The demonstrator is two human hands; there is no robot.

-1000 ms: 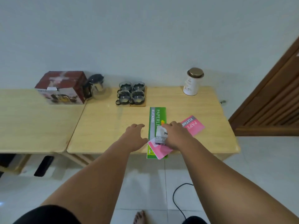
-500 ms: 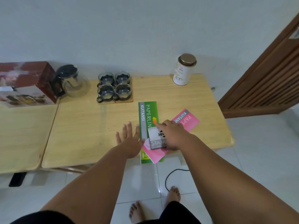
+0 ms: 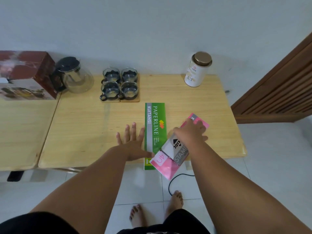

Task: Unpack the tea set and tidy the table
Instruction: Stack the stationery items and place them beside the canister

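- The left hand (image 3: 133,142) is laid flat on the table (image 3: 81,130), fingers spread, its thumb touching the green receipt book (image 3: 155,125).
- The right hand (image 3: 190,132) is pressed palm-down on the grey stamp-pad box (image 3: 175,149) and the pink book (image 3: 162,164); a grip cannot be told.
- The teapot (image 3: 74,76) and four glass cups (image 3: 119,85) are set at the far edge, beside the red box (image 3: 25,75).
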